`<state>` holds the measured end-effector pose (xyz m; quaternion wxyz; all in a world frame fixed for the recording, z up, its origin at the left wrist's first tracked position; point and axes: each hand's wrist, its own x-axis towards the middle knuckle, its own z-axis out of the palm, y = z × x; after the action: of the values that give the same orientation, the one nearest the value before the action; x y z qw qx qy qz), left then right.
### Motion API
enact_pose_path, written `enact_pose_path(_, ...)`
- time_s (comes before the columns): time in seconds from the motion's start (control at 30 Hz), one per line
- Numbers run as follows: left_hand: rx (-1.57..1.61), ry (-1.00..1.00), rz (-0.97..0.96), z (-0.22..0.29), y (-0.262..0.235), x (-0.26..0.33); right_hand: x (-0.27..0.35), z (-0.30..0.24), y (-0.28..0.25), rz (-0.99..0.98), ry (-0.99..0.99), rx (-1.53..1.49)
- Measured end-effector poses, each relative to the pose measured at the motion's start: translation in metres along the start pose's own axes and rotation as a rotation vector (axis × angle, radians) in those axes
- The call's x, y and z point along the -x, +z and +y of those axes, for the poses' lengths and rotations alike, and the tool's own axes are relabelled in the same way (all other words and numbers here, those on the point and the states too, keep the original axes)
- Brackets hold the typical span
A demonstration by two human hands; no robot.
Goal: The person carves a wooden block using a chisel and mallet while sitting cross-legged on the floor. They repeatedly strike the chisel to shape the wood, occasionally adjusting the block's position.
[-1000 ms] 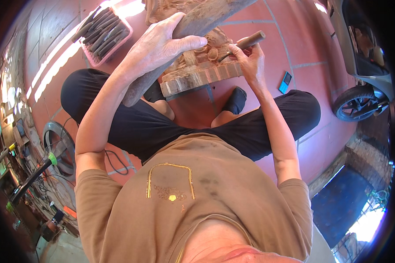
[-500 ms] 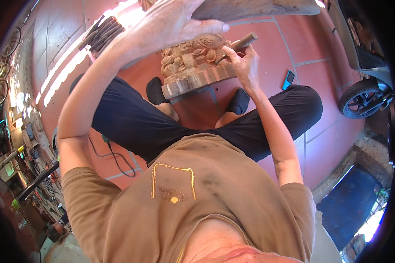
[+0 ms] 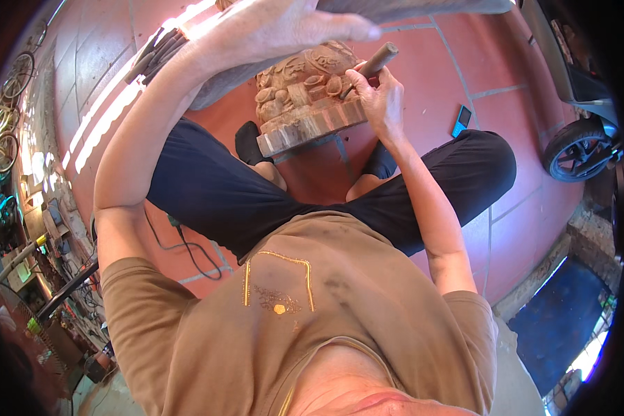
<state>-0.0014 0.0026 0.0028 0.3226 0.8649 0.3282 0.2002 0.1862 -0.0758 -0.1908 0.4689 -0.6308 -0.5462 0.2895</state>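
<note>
Dark rods (image 3: 156,59) lay between 10 and 11 o'clock; near 12, the person's left hand (image 3: 277,31) had hold of a long grey wooden club (image 3: 409,10), thumb stuck straight out, curl of the fingers cut off by the frame. Carved wood block (image 3: 308,87) sat at 12, partly behind hand and club. Right hand (image 3: 383,100), at 1, pinched a wooden-handled chisel (image 3: 379,61), blade at the carving's right side; blue phone (image 3: 461,120) at 2.
</note>
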Motion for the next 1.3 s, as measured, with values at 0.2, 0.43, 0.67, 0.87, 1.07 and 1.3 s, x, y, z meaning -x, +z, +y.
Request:
enact_pose_path(0.2,-0.286,-0.050,-0.222,-0.030,0.035,0.008,-0.004,0.007,0.001,0.023,-0.104,0.206)
enact_pose_path(0.43,0.108,-0.077,-0.091,-0.005,0.010,-0.001,-0.002,0.008,0.002,-0.023,0.005,0.023)
enact_pose_path(0.67,-0.430,-0.092,-0.254,-0.027,0.023,0.011,0.003,-0.005,0.004,-0.046,-0.072,0.077)
enact_pose_path(0.87,-0.142,-0.179,-0.160,-0.021,0.002,0.002,0.001,0.002,0.001,-0.046,-0.022,0.055)
enact_pose_path(1.07,0.102,-0.095,0.015,-0.004,0.014,0.009,0.002,-0.001,0.006,-0.061,-0.040,0.035)
enact_pose_path(1.3,-0.286,-0.104,-0.123,-0.035,0.016,0.008,-0.001,0.004,0.001,-0.052,-0.048,0.057)
